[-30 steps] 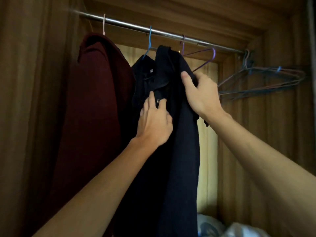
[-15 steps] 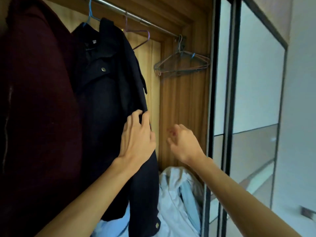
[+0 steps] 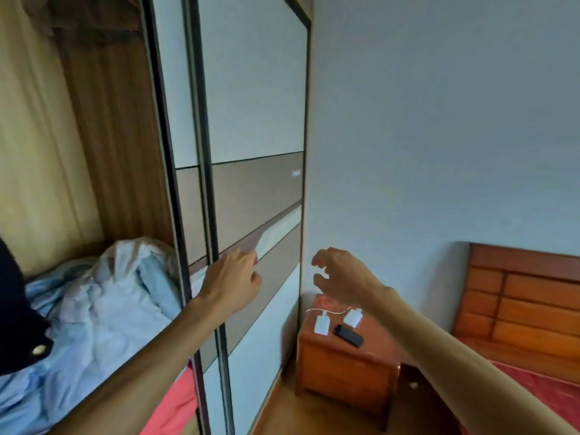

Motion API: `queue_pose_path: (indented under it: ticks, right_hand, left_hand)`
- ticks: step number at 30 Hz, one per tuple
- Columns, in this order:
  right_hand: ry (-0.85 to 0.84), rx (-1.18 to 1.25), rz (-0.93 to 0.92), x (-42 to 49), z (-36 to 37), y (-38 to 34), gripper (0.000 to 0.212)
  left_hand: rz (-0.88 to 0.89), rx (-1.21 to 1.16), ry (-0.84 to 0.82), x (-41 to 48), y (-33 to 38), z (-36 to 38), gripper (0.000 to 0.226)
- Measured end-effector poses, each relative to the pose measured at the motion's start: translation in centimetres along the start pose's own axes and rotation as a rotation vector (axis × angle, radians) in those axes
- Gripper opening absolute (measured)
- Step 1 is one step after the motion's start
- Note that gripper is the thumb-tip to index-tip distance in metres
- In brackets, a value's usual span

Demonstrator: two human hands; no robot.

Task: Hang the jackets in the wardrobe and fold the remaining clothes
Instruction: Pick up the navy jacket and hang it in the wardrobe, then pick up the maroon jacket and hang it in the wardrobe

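Head view.

1. Hands. The left hand (image 3: 230, 281) is at lower centre of the frame, in front of the sliding door (image 3: 257, 120). Its back faces the camera, its fingers are loosely bent and it holds nothing. Contact with the door panel cannot be confirmed. The right hand (image 3: 342, 277) is just right of it, in front of the wall. Its fingers are half-curled and spread, and it also holds nothing.

2. Task items. The heap of pale clothes (image 3: 103, 309) lies on the floor of the open wardrobe (image 3: 110, 136), at lower left of the frame. The hem of a dark jacket (image 3: 15, 324) hangs at the far left edge, in front of the heap, and shows one brass button (image 3: 37, 350).

3. Governing relation. The heap lies left of and below both hands, on the far side of the door frame. The left hand is the nearer, and its forearm already crosses that frame. The right hand is well apart from the heap. The heap is crumpled and shows no definite long axis, so judge any grip point on contact.

4. Other items. A wooden nightstand (image 3: 345, 365) at lower centre right carries two white chargers (image 3: 321, 323) and a black device (image 3: 348, 335).

5. Markings. No brand, label or legible writing appears anywhere.
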State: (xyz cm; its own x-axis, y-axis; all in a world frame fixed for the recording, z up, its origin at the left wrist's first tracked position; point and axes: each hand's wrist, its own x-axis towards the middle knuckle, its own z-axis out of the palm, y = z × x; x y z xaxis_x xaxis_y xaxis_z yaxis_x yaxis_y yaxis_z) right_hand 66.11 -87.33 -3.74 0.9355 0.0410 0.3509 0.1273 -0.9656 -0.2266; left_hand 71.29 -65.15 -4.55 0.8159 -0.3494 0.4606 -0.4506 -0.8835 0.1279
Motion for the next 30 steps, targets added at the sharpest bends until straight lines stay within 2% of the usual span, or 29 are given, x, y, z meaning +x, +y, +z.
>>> queue_pose_path:
  ticks: [5, 11, 14, 24, 28, 30]
  right_hand:
    - [-0.02, -0.002, 0.192, -9.4, -2.4, 10.8, 0.032]
    - [-0.017, -0.021, 0.468, -21.1, -4.8, 21.7, 0.024]
    - [0.006, -0.024, 0.611, -26.4, -6.5, 25.8, 0.028]
    - [0.146, -0.132, 1.047, -40.5, -12.3, 35.6, 0.029]
    - [0.214, -0.21, 1.186, -44.5, -15.6, 37.3, 0.019]
    - [0.264, -0.246, 1.262, -46.6, -17.1, 37.6, 0.021]
  left_hand:
    - [0.133, -0.062, -0.142, -0.8, 12.6, 5.5, 0.029]
    - [0.346, -0.125, -0.297, -1.7, 26.8, 11.5, 0.019]
    - [0.466, -0.164, -0.371, -1.5, 33.7, 13.0, 0.015]
    - [0.889, -0.348, -0.477, -2.2, 56.6, 17.4, 0.018]
    - [1.075, -0.403, -0.477, -2.5, 64.9, 17.2, 0.023]
    - [1.161, -0.445, -0.48, -3.4, 68.6, 16.8, 0.023]
